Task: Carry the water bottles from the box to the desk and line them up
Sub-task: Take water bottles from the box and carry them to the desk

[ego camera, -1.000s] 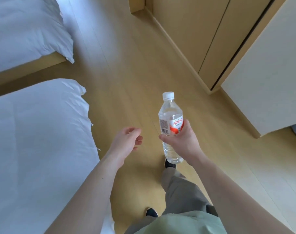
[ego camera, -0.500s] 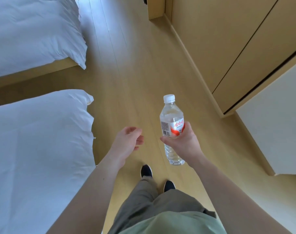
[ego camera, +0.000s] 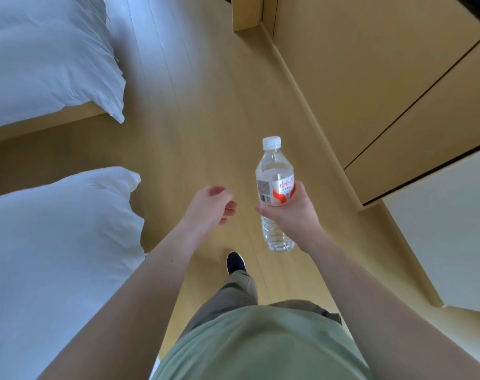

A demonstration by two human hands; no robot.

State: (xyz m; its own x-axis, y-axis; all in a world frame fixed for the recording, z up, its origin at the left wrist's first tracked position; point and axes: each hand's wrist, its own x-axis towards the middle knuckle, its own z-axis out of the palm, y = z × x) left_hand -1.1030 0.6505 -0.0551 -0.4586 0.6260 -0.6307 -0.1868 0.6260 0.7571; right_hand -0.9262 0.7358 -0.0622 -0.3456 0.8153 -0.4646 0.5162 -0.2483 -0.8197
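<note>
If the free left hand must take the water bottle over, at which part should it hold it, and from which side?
Probably the bare shoulder above the label, approached from the left. The water bottle is upright, and the right hand already wraps the label band and the ribbed part below it. The left hand hangs loosely curled beside it, holding nothing.

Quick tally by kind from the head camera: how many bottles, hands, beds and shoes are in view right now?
Water bottle: 1, gripped by the right hand
Hands: 2, with the left hand holding nothing
Beds: 2, the far bed and the near bed
Shoe: 1
Total: 6
</note>
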